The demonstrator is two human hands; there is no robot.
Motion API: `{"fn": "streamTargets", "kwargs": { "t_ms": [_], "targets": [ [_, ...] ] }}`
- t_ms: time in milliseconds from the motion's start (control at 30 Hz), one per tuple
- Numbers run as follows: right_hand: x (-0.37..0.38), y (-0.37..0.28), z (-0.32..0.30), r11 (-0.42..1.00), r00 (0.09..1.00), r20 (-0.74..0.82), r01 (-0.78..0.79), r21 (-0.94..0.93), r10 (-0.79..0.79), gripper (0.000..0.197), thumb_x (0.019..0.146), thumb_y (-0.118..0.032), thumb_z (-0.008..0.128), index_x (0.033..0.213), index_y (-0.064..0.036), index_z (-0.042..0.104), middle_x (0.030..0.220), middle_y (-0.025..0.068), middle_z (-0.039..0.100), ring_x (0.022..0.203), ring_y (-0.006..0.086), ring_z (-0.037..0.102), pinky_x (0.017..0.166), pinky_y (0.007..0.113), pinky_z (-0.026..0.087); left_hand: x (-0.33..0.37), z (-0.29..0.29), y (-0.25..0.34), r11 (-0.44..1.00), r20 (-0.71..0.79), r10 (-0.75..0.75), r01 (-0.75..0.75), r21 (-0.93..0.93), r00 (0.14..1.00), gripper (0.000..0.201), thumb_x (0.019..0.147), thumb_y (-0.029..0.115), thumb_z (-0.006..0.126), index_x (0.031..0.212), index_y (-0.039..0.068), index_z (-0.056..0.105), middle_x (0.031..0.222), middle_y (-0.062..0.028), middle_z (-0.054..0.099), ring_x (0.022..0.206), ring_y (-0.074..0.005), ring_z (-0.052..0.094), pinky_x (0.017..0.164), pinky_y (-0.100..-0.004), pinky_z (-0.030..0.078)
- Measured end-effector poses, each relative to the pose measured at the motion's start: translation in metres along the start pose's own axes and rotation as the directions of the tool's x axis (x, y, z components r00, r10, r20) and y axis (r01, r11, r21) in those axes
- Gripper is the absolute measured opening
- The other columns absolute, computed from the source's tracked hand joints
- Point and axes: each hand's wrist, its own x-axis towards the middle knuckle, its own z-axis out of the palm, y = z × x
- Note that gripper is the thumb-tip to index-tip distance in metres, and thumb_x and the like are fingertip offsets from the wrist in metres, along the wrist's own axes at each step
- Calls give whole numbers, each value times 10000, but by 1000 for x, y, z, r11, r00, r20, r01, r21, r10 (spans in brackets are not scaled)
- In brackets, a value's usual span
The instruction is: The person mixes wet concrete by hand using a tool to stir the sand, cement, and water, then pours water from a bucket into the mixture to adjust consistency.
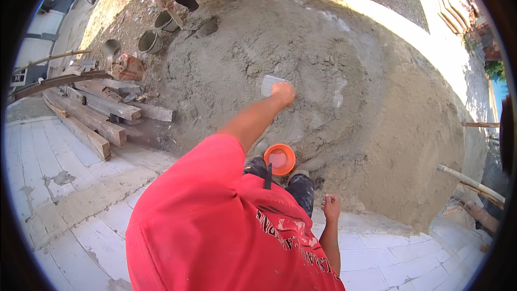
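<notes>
My left arm reaches out over a wide bed of wet grey mortar (242,48). My left hand (284,93) is closed round a pale, flat, rectangular trowel (269,84); its handle is hidden under my fist. The trowel is over the mortar, and whether it touches cannot be told. Between my feet stands an orange bucket (284,171) with something pale pinkish inside. Lower right, my right hand (331,206) hangs beside my thigh with its fingers curled in and nothing visible in them.
At the far left another person's hands hold a shovel (168,6) by two dark buckets (150,42). Wooden beams (94,113) are piled at the left near a torn bag (127,68). White boards (102,226) lie behind me. Poles (471,183) jut in at the right.
</notes>
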Motion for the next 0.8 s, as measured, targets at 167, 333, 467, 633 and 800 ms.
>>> {"fn": "streamTargets", "kwargs": {
  "t_ms": [167,333,467,633,800],
  "targets": [
    [93,45,23,932,996,-26,74,-354,-89,282,912,-323,653,974,-49,681,949,156,708,890,322,684,799,445,523,65,-54,35,997,-55,-2,7,83,998,277,832,231,642,1013,48,744,1042,-172,734,985,-321,718,823,-432,579],
    [236,26,111,748,963,266,149,-647,39,356,874,-311,677,1163,-106,642,1154,178,671,1083,369,641,912,482,519,104,-82,23,969,80,-80,59,241,994,326,756,304,746,987,74,766,945,-186,730,923,-338,712,799,-431,560],
    [338,83,174,810,935,269,-33,-585,233,562,863,-333,705,1317,-57,521,1406,160,535,1248,332,551,997,453,487,174,-91,67,979,76,9,-24,201,997,391,737,246,769,1069,42,748,818,-156,724,720,-258,690,712,-369,515],
    [409,184,270,769,903,327,-6,-639,279,594,869,-319,697,1344,-32,485,1425,188,499,1279,331,522,1021,451,469,185,-80,72,972,187,-235,230,49,954,458,762,167,736,1157,-59,683,906,-98,712,773,-135,623,731,-305,498],
    [429,228,312,901,863,422,-83,-426,279,509,890,-231,614,1356,-79,479,1259,212,611,1177,361,588,979,477,488,168,-73,76,987,207,-131,107,123,970,507,808,223,734,1193,-92,637,1066,-111,672,966,-152,586,873,-295,457]
  ]
}}
